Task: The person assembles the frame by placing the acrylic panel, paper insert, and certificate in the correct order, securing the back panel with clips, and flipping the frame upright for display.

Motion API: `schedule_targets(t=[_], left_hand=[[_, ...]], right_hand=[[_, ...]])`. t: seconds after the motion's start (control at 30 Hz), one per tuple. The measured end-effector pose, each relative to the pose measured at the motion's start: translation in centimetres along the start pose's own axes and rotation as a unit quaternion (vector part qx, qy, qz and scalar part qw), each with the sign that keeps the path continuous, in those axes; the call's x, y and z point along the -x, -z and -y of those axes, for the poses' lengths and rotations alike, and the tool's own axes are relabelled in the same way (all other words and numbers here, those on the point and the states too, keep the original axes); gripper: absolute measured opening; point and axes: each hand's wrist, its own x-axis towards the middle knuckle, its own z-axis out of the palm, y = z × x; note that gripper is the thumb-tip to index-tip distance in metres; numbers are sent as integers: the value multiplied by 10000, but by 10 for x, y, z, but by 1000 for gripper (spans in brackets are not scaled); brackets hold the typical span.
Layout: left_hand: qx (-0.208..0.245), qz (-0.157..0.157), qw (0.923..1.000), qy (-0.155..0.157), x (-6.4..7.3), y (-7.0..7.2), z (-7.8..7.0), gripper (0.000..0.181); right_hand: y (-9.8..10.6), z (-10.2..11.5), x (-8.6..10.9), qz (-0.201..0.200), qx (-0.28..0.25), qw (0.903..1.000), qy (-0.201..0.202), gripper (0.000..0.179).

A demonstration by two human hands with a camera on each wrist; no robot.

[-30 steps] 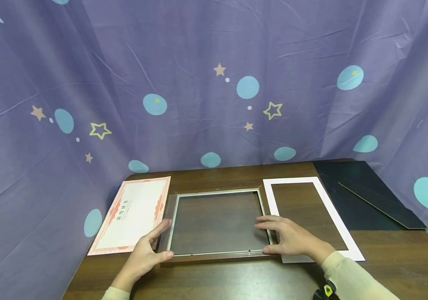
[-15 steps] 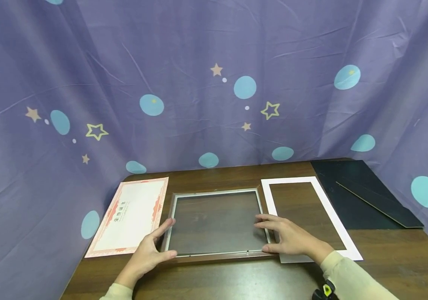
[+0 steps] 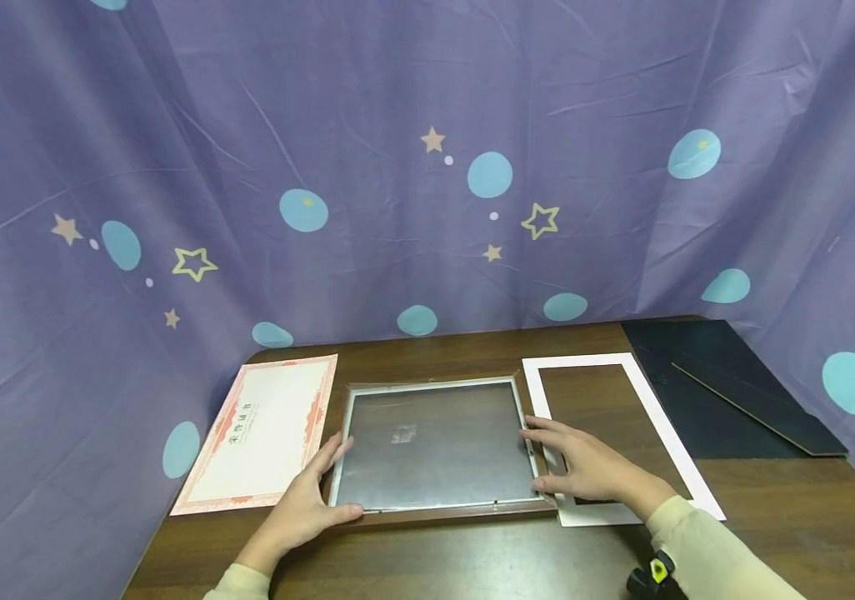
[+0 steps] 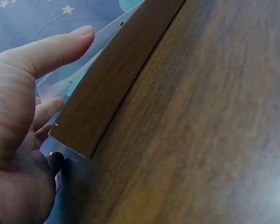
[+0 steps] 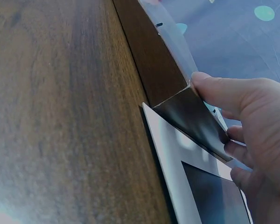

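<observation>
A brown picture frame (image 3: 465, 512) lies flat at the table's middle, small dark tabs along its inner rim. A clear sheet (image 3: 438, 454) covers its opening and reflects a pale patch. My left hand (image 3: 300, 508) is at the near left corner. Its thumb extends over the near edge and its fingers lie along the left side; the left wrist view shows the thumb (image 4: 65, 49) straight. My right hand (image 3: 596, 467) is at the right side, fingers loosely bent along the edge. In the right wrist view its thumb (image 5: 219, 88) touches the near corner.
A certificate sheet (image 3: 277, 458) with a red border lies left of the frame. To the right is a white mat (image 3: 657, 417), its left edge close against the frame. A black backing board (image 3: 671, 346) with a hinged stand leg (image 3: 765, 417) lies far right. A purple curtain (image 3: 367, 275) hangs behind.
The clear sheet's left edge, which stuck out past the frame, has shifted right into line with it. My right fingers have moved outward to the frame's right edge; my left hand moved slightly right.
</observation>
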Motion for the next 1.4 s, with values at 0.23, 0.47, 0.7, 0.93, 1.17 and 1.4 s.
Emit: schedule_targets(t=[0.23, 0.47, 0.7, 0.93, 1.17, 1.4], left_hand=[[-426, -29, 9991, -52, -2, 0, 1, 106], [-641, 21, 9979, 85, -1, -2, 2, 116], [-662, 106, 9976, 190, -2, -2, 1, 121], [-743, 181, 9970, 142, -1, -1, 1, 117], [-1222, 309, 9920, -94, -17, 12, -6, 106], [-1875, 304, 9813, -309, -89, 37, -25, 74]], right_hand=[[1, 0, -1, -7, 37, 10000, 77, 72], [0, -1, -1, -13, 82, 9999, 79, 73], [0, -3, -1, 80, -19, 10000, -45, 75], [1, -4, -1, 143, -12, 9999, -82, 76], [1, -3, -3, 174, -56, 9998, -95, 78], [2, -3, -3, 217, -94, 9995, -221, 79]])
